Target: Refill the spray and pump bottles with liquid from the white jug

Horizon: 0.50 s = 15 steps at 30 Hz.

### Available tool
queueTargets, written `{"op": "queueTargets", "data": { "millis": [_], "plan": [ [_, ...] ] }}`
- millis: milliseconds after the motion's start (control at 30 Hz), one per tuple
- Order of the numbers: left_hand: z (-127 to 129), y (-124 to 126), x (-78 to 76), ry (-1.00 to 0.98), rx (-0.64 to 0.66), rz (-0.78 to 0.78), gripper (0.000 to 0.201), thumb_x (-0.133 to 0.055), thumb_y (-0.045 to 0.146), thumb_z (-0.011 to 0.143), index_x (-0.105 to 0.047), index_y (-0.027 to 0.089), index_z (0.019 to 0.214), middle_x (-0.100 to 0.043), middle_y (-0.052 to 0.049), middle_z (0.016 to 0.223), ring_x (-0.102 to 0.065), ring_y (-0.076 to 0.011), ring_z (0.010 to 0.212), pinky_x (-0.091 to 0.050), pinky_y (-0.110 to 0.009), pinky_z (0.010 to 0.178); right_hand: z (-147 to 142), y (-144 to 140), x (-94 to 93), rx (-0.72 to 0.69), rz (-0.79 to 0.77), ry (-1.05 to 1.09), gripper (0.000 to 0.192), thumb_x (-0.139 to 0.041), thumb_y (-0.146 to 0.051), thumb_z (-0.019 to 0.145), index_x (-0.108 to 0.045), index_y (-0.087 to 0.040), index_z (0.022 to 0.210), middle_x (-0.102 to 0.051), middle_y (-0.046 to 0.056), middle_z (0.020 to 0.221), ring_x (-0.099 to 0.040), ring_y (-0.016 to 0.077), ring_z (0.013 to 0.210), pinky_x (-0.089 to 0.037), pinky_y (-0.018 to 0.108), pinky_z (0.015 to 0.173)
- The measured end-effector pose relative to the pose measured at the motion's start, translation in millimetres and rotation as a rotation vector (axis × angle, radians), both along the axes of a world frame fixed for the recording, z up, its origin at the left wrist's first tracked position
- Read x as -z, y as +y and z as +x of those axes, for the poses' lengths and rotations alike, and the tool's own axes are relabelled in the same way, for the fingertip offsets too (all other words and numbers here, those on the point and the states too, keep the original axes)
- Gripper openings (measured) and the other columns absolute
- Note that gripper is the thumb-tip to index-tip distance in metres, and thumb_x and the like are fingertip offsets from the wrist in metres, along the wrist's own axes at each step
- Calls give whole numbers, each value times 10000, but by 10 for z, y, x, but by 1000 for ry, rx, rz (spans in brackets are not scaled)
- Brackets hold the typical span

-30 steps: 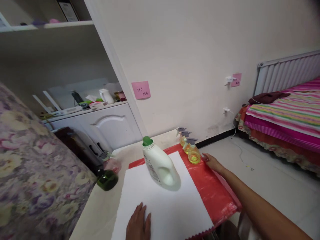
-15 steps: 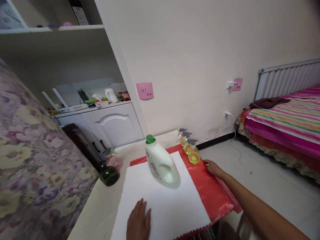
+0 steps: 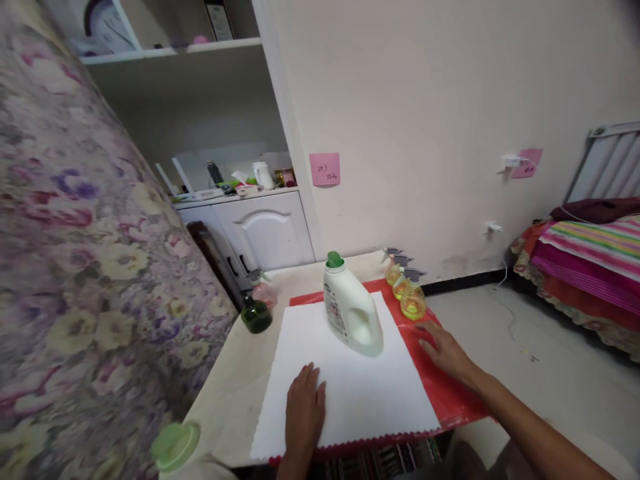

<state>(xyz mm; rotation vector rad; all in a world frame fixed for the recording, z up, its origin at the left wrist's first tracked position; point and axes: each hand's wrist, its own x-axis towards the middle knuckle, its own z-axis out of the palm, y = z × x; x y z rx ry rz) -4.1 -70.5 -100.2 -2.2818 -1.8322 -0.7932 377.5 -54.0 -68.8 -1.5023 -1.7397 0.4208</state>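
Observation:
A pale green-white detergent jug [image 3: 350, 310] with a green spout stands on a white sheet [image 3: 370, 400], near its far side. My left hand [image 3: 305, 407] lies flat on that sheet, in front of the jug, with nothing in it. Over the red sheet [image 3: 445, 390] on the right is my right hand [image 3: 447, 353], fingers stretched out and apart, also holding nothing. Just beyond its fingertips stand spray bottles with yellow liquid [image 3: 413, 305], in a row along the right side. Whether the right hand touches the red sheet is hard to tell.
On the table's left side are a dark green bottle [image 3: 257, 317] and a pink spray bottle [image 3: 264, 293]. A green-topped container [image 3: 175, 445] shows at lower left beside a floral curtain [image 3: 120, 280]. A wall [image 3: 425, 120] rises behind the table; a bed [image 3: 590, 267] is at right.
The view has turned left, and the green-topped container has come into sight. My right hand has moved inward from the red sheet's right edge, its fingers opening. My left hand stays on the white sheet.

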Motion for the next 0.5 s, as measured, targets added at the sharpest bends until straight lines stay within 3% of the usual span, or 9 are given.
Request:
{"op": "queueTargets", "data": {
  "millis": [100, 167, 233, 333, 500],
  "plan": [
    [17, -28, 1, 9, -12, -25, 387, -408, 299, 913, -606, 151, 1211, -586, -133, 1328, -514, -274, 1249, -399, -495, 1043, -482, -304, 4, -159, 23, 6, 366, -520, -315, 836, -590, -264, 1192, -634, 68, 1210, -579, 255, 1141, -448, 414, 1023],
    [25, -49, 4, 23, -17, -45, 385, -402, 284, 917, -598, 152, 1221, -574, -130, 1343, -501, -274, 1264, -390, -495, 1052, -785, -487, 70, -340, 30, 33, 412, -512, -325, 873, -531, -298, 1283, -587, 65, 1292, -533, 255, 1213, -441, 416, 1042],
    [26, -69, 9, 20, -14, -58, 382, -404, 275, 918, -597, 146, 1221, -568, -132, 1349, -488, -279, 1278, -384, -494, 1060, -1013, -618, 174, -396, 24, 9, 466, -493, -339, 899, -451, -336, 1364, -515, 45, 1390, -466, 244, 1291, -410, 423, 1081],
    [6, -87, 22, -26, 7, -53, 377, -418, 269, 912, -599, 139, 1216, -566, -141, 1350, -479, -284, 1286, -374, -502, 1072, -1184, -703, 347, -431, 40, -101, 504, -486, -342, 912, -396, -371, 1407, -424, 19, 1478, -400, 251, 1349, -369, 453, 1115],
    [-113, -49, 29, -128, 22, -117, 368, -442, 271, 891, -613, 162, 1199, -590, -118, 1328, -525, -261, 1246, -426, -470, 1046, -1217, -692, 503, -414, 85, -245, 538, -473, -339, 922, -322, -408, 1434, -379, -3, 1501, -381, 265, 1361, -373, 491, 1111]
  ]
}}
